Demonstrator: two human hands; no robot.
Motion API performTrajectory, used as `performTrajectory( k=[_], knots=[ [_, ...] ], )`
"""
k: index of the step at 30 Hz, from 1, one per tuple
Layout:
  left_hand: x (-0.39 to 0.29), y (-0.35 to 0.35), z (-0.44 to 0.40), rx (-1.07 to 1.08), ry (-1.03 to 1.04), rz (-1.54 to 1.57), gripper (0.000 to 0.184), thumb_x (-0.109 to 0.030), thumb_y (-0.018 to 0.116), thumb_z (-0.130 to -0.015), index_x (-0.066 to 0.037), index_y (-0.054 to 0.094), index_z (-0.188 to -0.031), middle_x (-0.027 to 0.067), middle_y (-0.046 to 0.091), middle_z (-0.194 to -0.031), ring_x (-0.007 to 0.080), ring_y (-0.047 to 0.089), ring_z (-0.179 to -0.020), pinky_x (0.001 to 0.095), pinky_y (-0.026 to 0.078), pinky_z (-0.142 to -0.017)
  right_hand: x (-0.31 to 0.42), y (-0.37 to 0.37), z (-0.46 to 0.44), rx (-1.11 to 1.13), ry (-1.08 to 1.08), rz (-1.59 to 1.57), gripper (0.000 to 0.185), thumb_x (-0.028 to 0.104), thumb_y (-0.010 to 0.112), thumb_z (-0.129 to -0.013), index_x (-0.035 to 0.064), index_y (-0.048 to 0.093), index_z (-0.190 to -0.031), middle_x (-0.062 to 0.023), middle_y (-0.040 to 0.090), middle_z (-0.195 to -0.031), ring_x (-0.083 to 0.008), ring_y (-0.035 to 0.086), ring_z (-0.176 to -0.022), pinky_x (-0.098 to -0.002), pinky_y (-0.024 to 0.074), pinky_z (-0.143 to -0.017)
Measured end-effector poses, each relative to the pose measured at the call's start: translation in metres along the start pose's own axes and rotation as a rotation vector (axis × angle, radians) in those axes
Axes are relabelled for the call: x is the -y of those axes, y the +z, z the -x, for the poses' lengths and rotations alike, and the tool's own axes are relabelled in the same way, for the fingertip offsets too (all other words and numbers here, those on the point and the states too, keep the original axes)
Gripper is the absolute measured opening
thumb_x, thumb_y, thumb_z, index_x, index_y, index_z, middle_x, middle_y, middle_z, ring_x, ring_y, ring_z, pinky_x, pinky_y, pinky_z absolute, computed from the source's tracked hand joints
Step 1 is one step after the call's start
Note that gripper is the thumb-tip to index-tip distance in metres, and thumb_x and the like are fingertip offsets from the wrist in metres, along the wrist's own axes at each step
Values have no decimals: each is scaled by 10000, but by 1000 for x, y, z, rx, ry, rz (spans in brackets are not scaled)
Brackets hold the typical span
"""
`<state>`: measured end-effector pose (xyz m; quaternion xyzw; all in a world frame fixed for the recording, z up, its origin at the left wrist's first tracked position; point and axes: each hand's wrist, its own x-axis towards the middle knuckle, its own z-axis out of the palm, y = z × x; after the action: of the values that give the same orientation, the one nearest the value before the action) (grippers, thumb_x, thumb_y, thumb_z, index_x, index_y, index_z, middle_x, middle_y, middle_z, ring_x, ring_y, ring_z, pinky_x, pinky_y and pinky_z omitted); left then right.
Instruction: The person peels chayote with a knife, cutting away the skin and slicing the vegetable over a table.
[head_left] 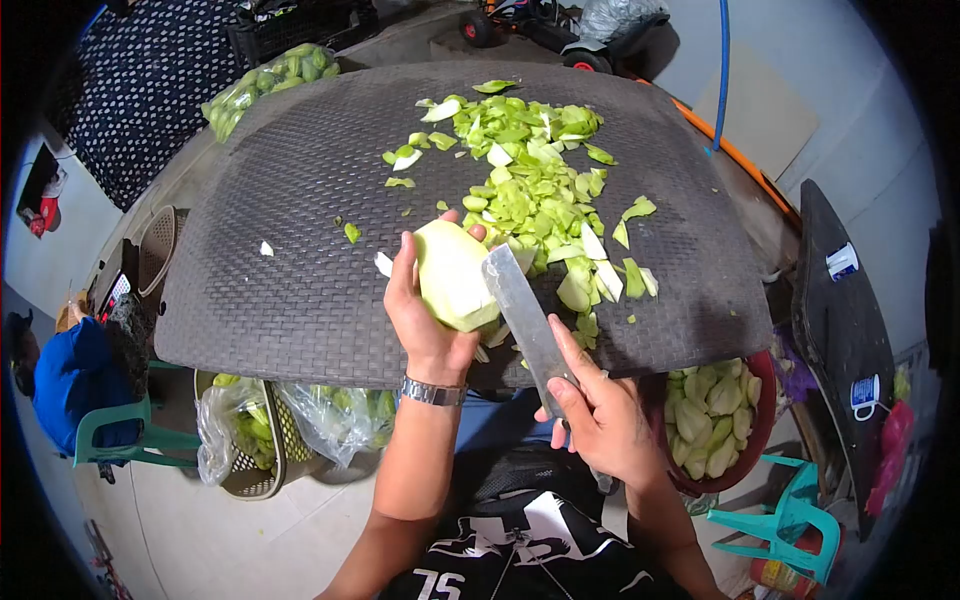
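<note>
- Centre of the frame: the left hand [432,325] cups a pale, largely peeled fruit [452,275] above the table [270,270].
- Right of it: the right hand [612,420] grips a broad knife [535,325], blade tip beside the fruit; contact is unclear.
- Upper centre: green peelings [540,190] lie heaped.
- Paring seems in hand; another stroke would call for a steady hold, fingers clear of the edge.

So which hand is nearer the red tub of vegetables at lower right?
Right. The right hand, gripping the knife, appears just left of the tub; the left hand, holding a pale vegetable, is farther left, by the near edge of the table.
</note>
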<state>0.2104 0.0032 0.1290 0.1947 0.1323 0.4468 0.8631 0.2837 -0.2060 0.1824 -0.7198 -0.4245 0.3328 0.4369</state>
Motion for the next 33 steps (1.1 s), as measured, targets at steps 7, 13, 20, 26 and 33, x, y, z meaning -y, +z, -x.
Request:
performTrajectory(
  k=[7,13,20,26,33],
  knots=[
    [-3,5,5,75,-17,-26,606,-476,502,-1088,43,549,-1398,247,709,-1175,310,723,-1026,445,606,-940,0,-2,4,11,22,26,621,70,545,-1073,172,352,-1654,-132,721,-738,-184,720,-590,-347,601,-613],
    [1,11,10,44,3,-64,603,-475,503,-1091,42,521,-1402,245,695,-1187,324,725,-995,457,613,-910,-7,7,12,-66,-19,83,628,65,545,-1071,182,352,-1657,-127,745,-813,-170,736,-637,-325,597,-612],
    [5,4,6,70,-8,-29,577,-512,494,-1080,-32,519,-1400,200,663,-1177,393,717,-988,579,622,-877,-4,7,27,-61,37,86,634,63,542,-1076,188,341,-1665,-118,752,-863,-130,718,-619,-291,576,-577],
    [5,11,12,96,-102,24,576,-517,490,-1079,-31,540,-1385,201,671,-1184,380,725,-1005,584,612,-901,-18,6,18,36,130,-101,629,106,550,-1079,204,333,-1662,-180,754,-892,-226,772,-672,-361,632,-666],
    [12,17,19,87,-153,-43,597,-536,479,-1075,-30,540,-1385,220,674,-1232,364,724,-970,564,601,-913,-32,17,4,-5,40,-151,616,105,543,-1088,202,343,-1662,-111,735,-842,-138,717,-624,-306,592,-579]
  ],
)
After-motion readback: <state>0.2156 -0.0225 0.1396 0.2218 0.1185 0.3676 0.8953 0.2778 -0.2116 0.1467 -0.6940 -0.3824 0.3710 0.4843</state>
